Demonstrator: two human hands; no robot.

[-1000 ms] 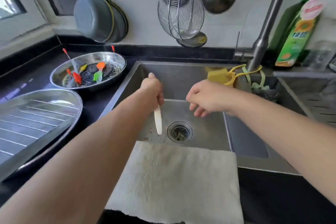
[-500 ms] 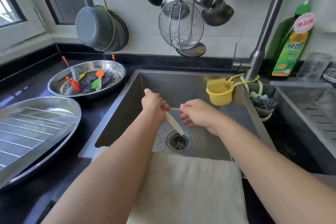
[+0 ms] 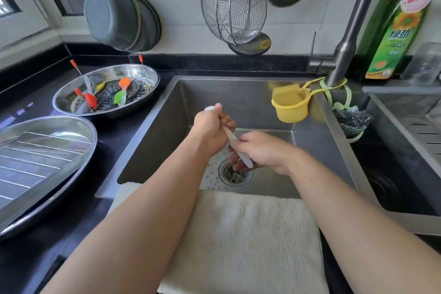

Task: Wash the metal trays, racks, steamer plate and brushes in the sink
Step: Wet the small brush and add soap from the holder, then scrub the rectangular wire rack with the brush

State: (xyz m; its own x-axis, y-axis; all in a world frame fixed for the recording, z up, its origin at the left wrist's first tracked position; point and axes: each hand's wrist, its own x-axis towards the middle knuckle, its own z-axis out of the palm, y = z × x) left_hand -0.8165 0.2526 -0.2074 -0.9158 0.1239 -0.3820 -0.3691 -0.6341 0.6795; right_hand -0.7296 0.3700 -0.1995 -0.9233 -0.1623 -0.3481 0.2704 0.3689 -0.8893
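**White brush held over the sink drain**

A white brush (image 3: pixel 235 144) is gripped by the left hand (image 3: pixel 211 127) at its upper end and pinched lower down by the right hand (image 3: pixel 259 151), above the drain (image 3: pixel 235 174) of the sink (image 3: pixel 238 93).

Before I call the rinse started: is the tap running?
Off, as far as shows: no stream falls from the faucet into the sink, though its spout is out of frame. Both hands hold a white utensil.

Both forearms extended forward; left hand (image 3: pixel 211 126) fisted, thumb up; right hand (image 3: pixel 256 150) curled, fingers pointing down.
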